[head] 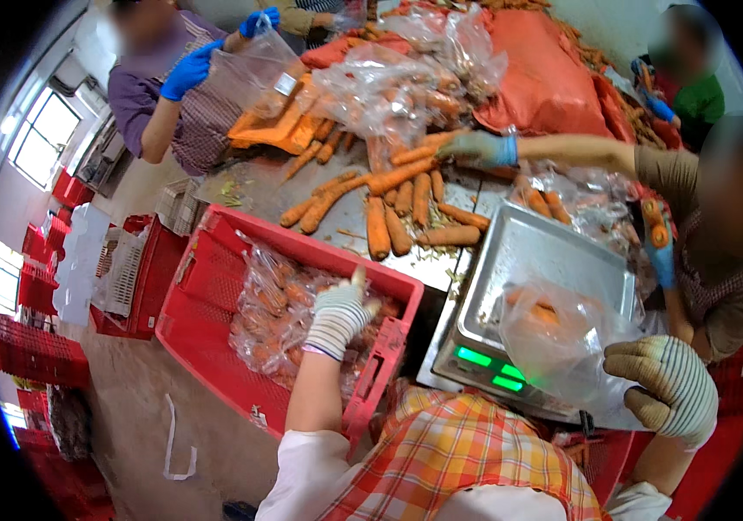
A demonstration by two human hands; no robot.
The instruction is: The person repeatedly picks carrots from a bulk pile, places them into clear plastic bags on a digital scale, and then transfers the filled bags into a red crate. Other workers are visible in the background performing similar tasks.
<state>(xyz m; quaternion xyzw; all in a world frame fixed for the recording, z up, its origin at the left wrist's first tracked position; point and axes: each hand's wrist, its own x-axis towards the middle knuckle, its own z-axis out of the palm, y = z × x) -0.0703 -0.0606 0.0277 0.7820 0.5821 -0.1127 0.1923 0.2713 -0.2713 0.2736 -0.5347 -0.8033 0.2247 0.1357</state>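
My left hand (340, 312), in a striped knit glove, is over the red plastic crate (202, 325), its fingers apart above bagged carrots (274, 306); nothing shows in its grasp. At the right, my gloved right hand (668, 387) pinches the edge of a clear plastic bag (560, 338). A few carrots lie in that bag, which rests partly on the steel pan of a digital scale (554, 254) with lit green displays. Loose carrots (397, 221) lie on the metal table between crate and scale.
A co-worker's gloved hand (482, 150) reaches over the carrots from the right. Another co-worker in blue gloves (189, 71) holds an open clear bag at upper left. Bagged carrots (384, 84) and red sacks (534, 71) are heaped at the back. More red crates (39, 352) stand at far left.
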